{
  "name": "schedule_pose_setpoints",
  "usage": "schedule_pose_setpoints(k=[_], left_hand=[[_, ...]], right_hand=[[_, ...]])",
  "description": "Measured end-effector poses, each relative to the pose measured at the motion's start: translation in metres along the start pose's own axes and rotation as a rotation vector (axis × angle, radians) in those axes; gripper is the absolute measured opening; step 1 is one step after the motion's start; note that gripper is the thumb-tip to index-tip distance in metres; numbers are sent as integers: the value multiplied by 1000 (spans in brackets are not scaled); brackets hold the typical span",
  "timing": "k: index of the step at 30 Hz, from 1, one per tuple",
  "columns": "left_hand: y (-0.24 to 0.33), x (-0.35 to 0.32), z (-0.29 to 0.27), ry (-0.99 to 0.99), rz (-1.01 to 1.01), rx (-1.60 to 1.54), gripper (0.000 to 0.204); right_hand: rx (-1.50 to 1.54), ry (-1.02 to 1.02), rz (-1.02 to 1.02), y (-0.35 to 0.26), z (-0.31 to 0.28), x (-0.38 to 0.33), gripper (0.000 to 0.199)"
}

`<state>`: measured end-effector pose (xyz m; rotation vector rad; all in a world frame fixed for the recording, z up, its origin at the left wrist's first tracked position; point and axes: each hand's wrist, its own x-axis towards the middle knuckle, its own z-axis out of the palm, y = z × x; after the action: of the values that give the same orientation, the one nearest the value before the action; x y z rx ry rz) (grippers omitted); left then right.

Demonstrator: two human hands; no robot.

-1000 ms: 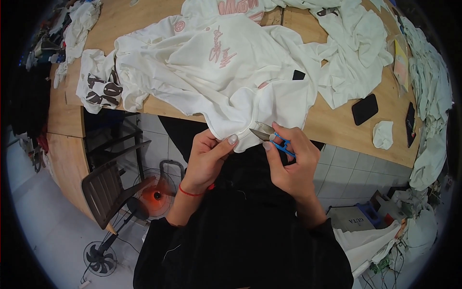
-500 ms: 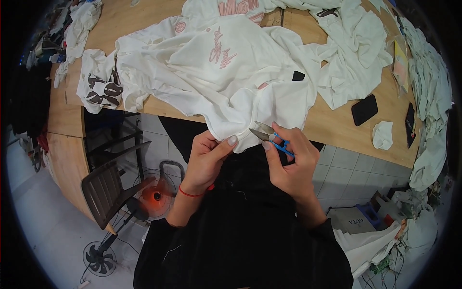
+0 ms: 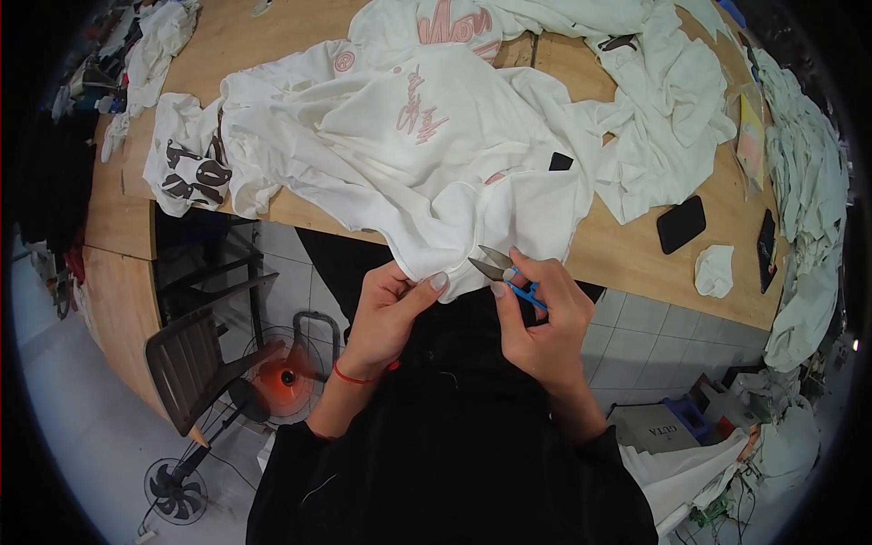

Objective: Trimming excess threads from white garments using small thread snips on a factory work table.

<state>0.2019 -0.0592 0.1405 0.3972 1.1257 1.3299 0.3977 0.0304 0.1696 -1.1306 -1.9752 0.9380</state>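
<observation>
A white garment with pink lettering lies spread over the table, its near edge drawn past the table's front toward me. My left hand pinches that edge between thumb and fingers. In my right hand is a pair of thread snips with blue handles. Their two pointed blades are apart and lie over the garment's seam, just right of my left thumb. Whether a thread lies between the blades is too small to tell. A small black label shows on the garment beyond the snips.
More white garments lie on the wooden table, one with dark print at left. A black phone and a white scrap rest at right. Below left stand a brown chair and an orange fan.
The snips have shifted slightly left and down, and their blades look wider apart. My left hand keeps its pinch on the garment. The whole view has shifted a little.
</observation>
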Motion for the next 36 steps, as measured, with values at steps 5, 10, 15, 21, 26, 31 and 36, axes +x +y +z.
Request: schedule_pose_setpoints(k=[5,10,15,21,26,31,36], left_hand=[[-1,2,-1,-46,6,0,29],[4,4,6,-42,34,-51,27],[-2,4,7,-22,36,-47,27],[-4,2,-1,19,3,-50,27],[-2,3,4,43,5,-42,26],[1,5,0,-43,-198,-273,26],[-9,12,-1,-87,-224,-411,37]], right_hand=[[199,-67,212,7,4,-4,33],[916,-99,532,17,13,-4,27],[1248,-93,655,26,2,-9,26],[621,99,389,21,-9,-2,27],[137,1,163,9,-7,1,31],[111,-33,154,7,-4,1,31],[61,-54,115,7,-3,-2,32]])
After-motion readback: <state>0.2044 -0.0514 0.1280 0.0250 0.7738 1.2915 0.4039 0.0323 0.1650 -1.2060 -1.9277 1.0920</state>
